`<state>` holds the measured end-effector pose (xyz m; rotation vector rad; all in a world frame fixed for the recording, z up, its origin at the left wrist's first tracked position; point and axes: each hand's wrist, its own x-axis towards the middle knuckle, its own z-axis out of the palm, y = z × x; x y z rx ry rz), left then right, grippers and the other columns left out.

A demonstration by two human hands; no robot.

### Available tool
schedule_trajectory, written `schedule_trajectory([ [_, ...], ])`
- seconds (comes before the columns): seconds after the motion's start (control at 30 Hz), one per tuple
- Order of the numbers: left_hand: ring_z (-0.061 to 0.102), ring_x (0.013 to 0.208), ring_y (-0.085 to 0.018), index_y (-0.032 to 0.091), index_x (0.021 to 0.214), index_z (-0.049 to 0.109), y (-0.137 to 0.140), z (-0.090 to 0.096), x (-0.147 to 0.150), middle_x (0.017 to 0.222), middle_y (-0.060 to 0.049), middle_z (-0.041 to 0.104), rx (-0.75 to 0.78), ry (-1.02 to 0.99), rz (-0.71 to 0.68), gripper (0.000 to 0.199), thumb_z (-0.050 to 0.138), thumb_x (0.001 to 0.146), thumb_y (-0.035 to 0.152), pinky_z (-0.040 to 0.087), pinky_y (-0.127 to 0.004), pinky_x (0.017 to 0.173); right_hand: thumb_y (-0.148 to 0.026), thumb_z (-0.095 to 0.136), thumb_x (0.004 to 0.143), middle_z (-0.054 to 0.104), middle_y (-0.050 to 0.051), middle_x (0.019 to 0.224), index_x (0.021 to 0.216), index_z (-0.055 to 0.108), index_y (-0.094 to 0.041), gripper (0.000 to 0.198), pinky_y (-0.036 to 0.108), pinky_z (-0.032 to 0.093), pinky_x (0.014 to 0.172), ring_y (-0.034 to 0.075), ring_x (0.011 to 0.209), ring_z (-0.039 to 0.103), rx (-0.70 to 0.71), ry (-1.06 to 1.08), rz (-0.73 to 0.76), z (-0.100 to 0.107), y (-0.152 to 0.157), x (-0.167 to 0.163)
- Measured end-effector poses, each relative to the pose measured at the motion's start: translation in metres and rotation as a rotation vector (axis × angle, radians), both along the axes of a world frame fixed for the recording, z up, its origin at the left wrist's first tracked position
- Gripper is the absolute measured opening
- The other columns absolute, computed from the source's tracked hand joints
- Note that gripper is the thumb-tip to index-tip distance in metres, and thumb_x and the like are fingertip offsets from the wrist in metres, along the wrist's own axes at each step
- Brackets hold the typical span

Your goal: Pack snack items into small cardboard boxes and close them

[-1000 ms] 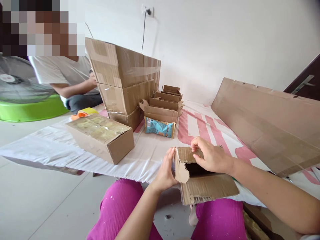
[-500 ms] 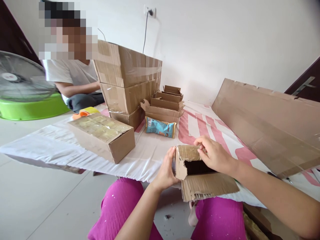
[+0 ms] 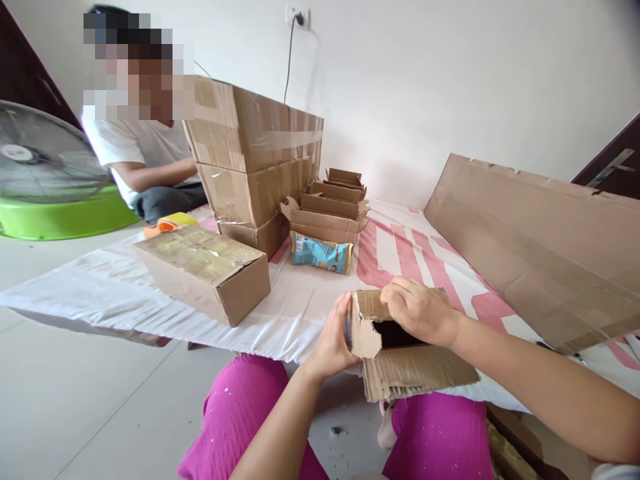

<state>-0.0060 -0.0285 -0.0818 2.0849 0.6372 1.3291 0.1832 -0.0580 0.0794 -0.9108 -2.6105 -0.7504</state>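
A small cardboard box [image 3: 367,341] with torn edges lies open at the table's near edge, one wide flap [image 3: 415,373] hanging toward my knees. My left hand [image 3: 336,341] is closed around its left end, thumb low and fingers along the far side. Over the box's opening, my right hand [image 3: 417,308] has its fingers curled down on the upper flap [image 3: 369,303]; its fingertips are partly hidden. The inside of the box is dark. Just beyond lies a blue snack packet [image 3: 321,255], leaning against a row of open cardboard boxes [image 3: 325,219].
A closed cardboard box [image 3: 200,273] lies at left, near an orange and yellow tape roll [image 3: 170,224]. Taped cartons [image 3: 260,140] are stacked behind it. A large cardboard sheet [image 3: 540,260] stands at right. Another person [image 3: 145,153] sits beside a green-based fan [image 3: 65,213].
My right hand has shifted slightly left along the upper flap, and its fingers have curled down onto it. My left hand stays on the box's left end.
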Motion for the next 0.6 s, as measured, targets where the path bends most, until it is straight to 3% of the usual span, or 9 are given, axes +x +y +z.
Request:
schedule_trajectory([
  [0.3,0.023,0.144,-0.038,0.027,0.151,0.006,0.000,0.002,-0.002,0.154,-0.017,0.025,-0.013,0.018,-0.028,0.118,0.082,0.061,0.028,0.024,-0.060,0.116,-0.001,0.042,0.077,0.057,0.001,0.076,0.086,0.042,-0.022,0.023,0.028,0.039,0.061,0.016,0.069,0.049,-0.256,0.197,-0.021,-0.002,-0.025,0.037],
  [0.6,0.023,0.144,-0.038,0.027,0.152,0.007,-0.001,0.004,-0.001,0.154,-0.016,0.025,0.002,0.030,-0.055,0.116,0.081,0.062,0.025,0.024,-0.060,0.116,-0.001,0.042,0.071,0.056,0.000,0.075,0.084,0.039,-0.023,0.026,0.030,0.039,0.063,0.016,0.067,0.051,-0.312,0.217,-0.091,0.002,-0.036,0.045],
])
